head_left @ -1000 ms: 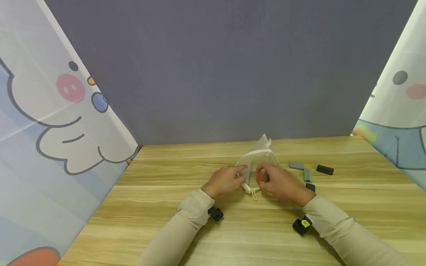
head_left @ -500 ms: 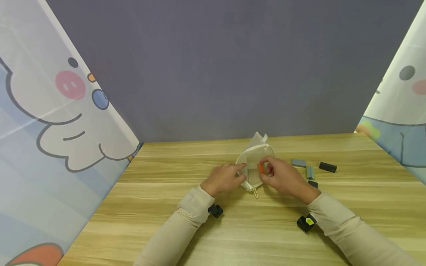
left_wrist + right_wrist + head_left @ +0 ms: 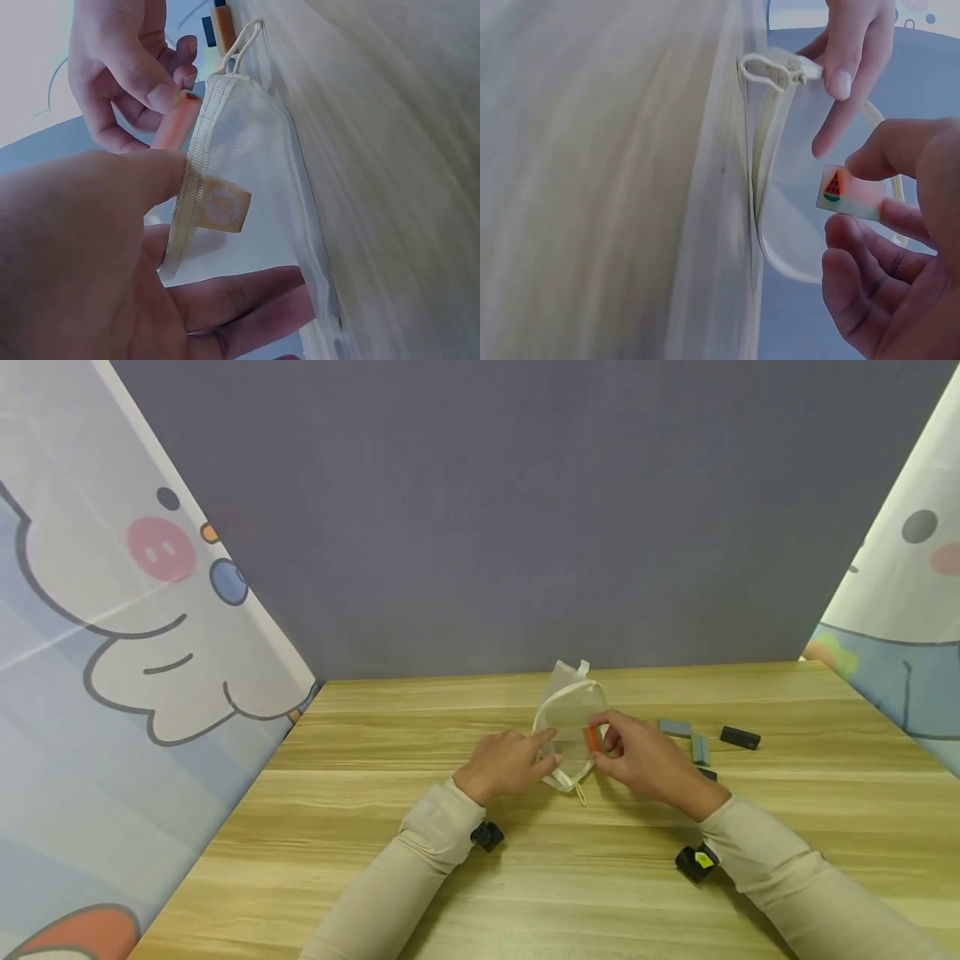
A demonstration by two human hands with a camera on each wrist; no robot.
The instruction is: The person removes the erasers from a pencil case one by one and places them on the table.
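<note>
A white mesh drawstring bag (image 3: 567, 710) stands with its mouth facing me, its cord loop (image 3: 580, 792) at the lower front. My left hand (image 3: 506, 767) holds the left side of the rim, index finger and thumb spread at the mouth. In the left wrist view the thumb meets the stitched rim (image 3: 196, 165) by a small tan label (image 3: 224, 205), with other fingers along the mesh. My right hand (image 3: 641, 760) pinches a small orange eraser-like block (image 3: 840, 196) at the right side of the mouth. A watermelon picture marks its pale end.
Right of my right hand lie a grey block (image 3: 675, 727), a green-and-blue block (image 3: 700, 749) and a black block (image 3: 740, 737). Another dark block (image 3: 707, 773) is partly hidden by the right wrist. A grey panel (image 3: 525, 527) stands behind the wooden table (image 3: 390, 718).
The bag has turned and narrowed a little, its top tip shifting left. My right hand has moved slightly right with the orange block, which shows more clearly. The left hand stays almost in place.
</note>
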